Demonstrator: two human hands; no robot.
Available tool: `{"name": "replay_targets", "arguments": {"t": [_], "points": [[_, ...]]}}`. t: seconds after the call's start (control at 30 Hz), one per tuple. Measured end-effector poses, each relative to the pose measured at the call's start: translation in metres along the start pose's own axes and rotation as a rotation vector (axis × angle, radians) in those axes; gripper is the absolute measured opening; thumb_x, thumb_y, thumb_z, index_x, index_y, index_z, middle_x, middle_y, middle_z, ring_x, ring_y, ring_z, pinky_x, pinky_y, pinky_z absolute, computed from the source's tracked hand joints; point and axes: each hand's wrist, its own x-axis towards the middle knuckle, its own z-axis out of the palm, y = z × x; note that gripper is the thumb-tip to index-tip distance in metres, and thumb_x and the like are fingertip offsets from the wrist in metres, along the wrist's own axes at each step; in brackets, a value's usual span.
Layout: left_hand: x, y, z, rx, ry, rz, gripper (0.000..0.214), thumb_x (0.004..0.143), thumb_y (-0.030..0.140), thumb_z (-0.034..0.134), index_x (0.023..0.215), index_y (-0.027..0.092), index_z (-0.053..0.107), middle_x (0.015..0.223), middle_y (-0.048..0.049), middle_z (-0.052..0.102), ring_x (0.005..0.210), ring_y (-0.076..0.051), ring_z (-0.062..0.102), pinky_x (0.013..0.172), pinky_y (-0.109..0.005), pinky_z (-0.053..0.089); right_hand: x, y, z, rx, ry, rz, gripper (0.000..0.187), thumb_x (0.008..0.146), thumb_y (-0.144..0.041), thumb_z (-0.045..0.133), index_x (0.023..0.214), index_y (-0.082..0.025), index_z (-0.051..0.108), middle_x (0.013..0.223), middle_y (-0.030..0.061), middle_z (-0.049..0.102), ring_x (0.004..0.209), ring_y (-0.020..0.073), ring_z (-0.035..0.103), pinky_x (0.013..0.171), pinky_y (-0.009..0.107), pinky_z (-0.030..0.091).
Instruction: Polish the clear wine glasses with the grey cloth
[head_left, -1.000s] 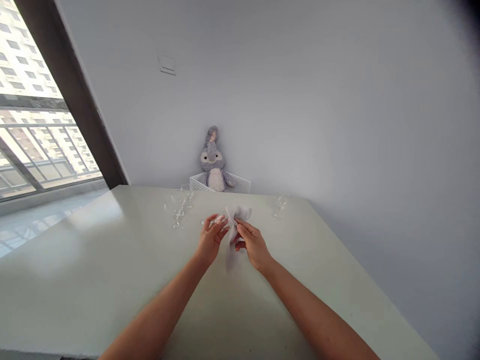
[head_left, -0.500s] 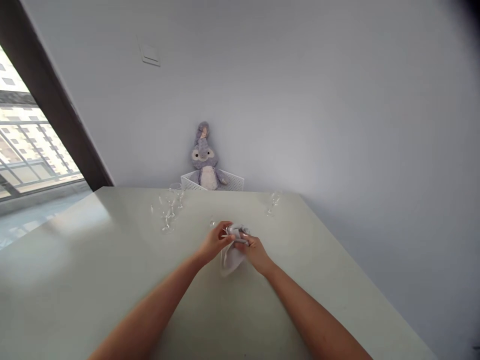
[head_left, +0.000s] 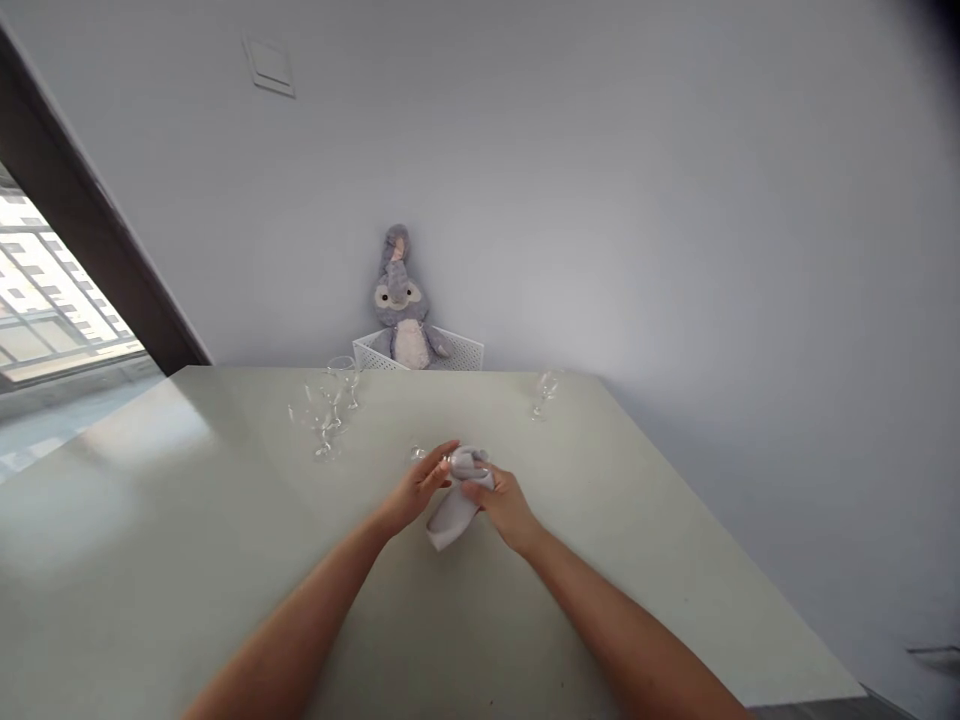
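Over the middle of the pale counter (head_left: 187,520), both hands busy with one clear glass (head_left: 466,463) and a light grey cloth (head_left: 452,520).

Left hand (head_left: 418,490): fingers closed on the left side of the glass, fingertips at its edge. Exact grip partly hidden.

Right hand (head_left: 511,508): gripping the cloth against the glass, thumb on top, other fingers mostly out of sight behind. Cloth bunched at the glass, loose end hanging down toward the near side. Can't tell if some of it sits inside the glass or only around it.

Just beyond the left hand: small clear piece (head_left: 417,455). Can't tell if it's part of the held glass or separate.

Far left on the counter: cluster of stemmed glasses (head_left: 335,410), upright, overlapping in view, so count unclear. Far right: another stemmed glass (head_left: 544,392), well apart from the cluster.

At the counter's far edge: white perforated basket (head_left: 463,350), grey plush toy (head_left: 411,340) sitting in it, pale belly, facing the camera. Wall behind carries a switch plate (head_left: 270,66), upper left. Any marking on cloth, glass or plate is too small to read.
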Motion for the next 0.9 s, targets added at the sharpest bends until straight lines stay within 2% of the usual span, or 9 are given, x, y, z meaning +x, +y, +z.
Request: {"name": "replay_targets", "arguments": {"t": [0.07,0.13,0.3,0.4,0.53,0.6,0.67,0.8,0.9], "points": [[-0.002,0.006,0.004,-0.044,-0.036,0.056,0.052,0.077,0.040,0.055,0.126,0.024,0.044,0.101,-0.0073,0.061,0.086,-0.019,0.058,0.073,-0.029,0.048,0.001,-0.004,-0.001,0.239,-0.010,0.071,0.029,0.077,-0.041,0.055,0.097,-0.022,0.060,0.069,-0.0006,0.060,0.054,0.0126,0.052,0.049,0.024,0.043],[-0.003,0.008,0.007,-0.044,0.008,0.107,0.050,0.075,0.039,0.058,0.121,0.022,0.048,0.100,-0.0072,0.061,0.085,-0.018,0.057,0.076,-0.030,0.047,-0.001,-0.008,0.000,0.287,-0.047,0.066,0.029,0.077,-0.040,0.056,0.099,-0.023,0.059,0.072,-0.0004,0.061,0.056,0.0123,0.053,0.051,0.025,0.044],[0.001,0.000,0.006,0.060,0.093,-0.025,0.048,0.080,0.052,0.041,0.110,0.018,0.058,0.079,-0.0045,0.063,0.066,-0.016,0.058,0.061,-0.029,0.049,-0.011,-0.009,0.008,-0.285,-0.034,-0.139,0.027,0.068,-0.034,0.066,0.094,-0.027,0.065,0.085,0.0015,0.064,0.081,0.0198,0.056,0.074,0.032,0.043],[-0.001,0.000,-0.001,0.335,0.133,-0.031,0.049,0.084,0.052,0.033,0.110,0.019,0.059,0.068,-0.0048,0.063,0.061,-0.018,0.058,0.061,-0.031,0.047,-0.006,-0.005,0.004,-0.333,0.029,-0.075,0.020,0.069,-0.036,0.064,0.086,-0.026,0.066,0.074,0.0006,0.063,0.072,0.0187,0.057,0.068,0.031,0.045],[-0.006,0.011,-0.010,0.881,0.311,0.349,0.033,0.079,0.040,0.051,0.108,0.025,0.060,0.095,-0.0090,0.065,0.097,-0.026,0.055,0.089,-0.040,0.038,0.006,-0.003,-0.008,0.111,0.115,0.153,0.030,0.066,-0.041,0.065,0.085,-0.019,0.063,0.064,-0.0003,0.058,0.054,0.0148,0.054,0.047,0.027,0.045],[-0.006,0.014,-0.012,1.099,0.268,0.522,0.031,0.079,0.033,0.055,0.109,0.026,0.058,0.104,-0.0082,0.062,0.110,-0.026,0.047,0.098,-0.044,0.028,0.009,-0.002,-0.013,0.268,0.073,0.211,0.034,0.064,-0.043,0.067,0.085,-0.017,0.062,0.065,0.0003,0.058,0.053,0.0137,0.054,0.046,0.027,0.045],[-0.006,0.013,-0.015,1.269,0.208,0.597,0.028,0.081,0.028,0.052,0.108,0.026,0.057,0.092,-0.0066,0.064,0.104,-0.024,0.050,0.099,-0.045,0.026,0.009,-0.002,-0.017,0.279,-0.005,0.219,0.036,0.063,-0.041,0.069,0.088,-0.017,0.062,0.067,0.0005,0.060,0.056,0.0133,0.055,0.051,0.027,0.046],[-0.003,0.008,-0.021,1.381,0.101,0.589,0.023,0.085,0.031,0.047,0.102,0.024,0.059,0.066,-0.0027,0.061,0.073,-0.018,0.056,0.081,-0.037,0.038,0.008,-0.004,-0.028,-0.165,-0.190,0.030,0.029,0.064,-0.030,0.068,0.091,-0.019,0.066,0.081,0.0002,0.065,0.074,0.0171,0.058,0.069,0.030,0.045],[-0.002,0.004,-0.025,1.355,0.075,0.539,0.027,0.086,0.037,0.043,0.101,0.023,0.060,0.064,-0.0025,0.062,0.067,-0.017,0.056,0.070,-0.033,0.038,0.014,-0.005,-0.045,-0.555,-0.150,-0.123,0.024,0.070,-0.025,0.060,0.093,-0.024,0.067,0.094,0.0007,0.067,0.088,0.0203,0.059,0.078,0.033,0.044]]}}
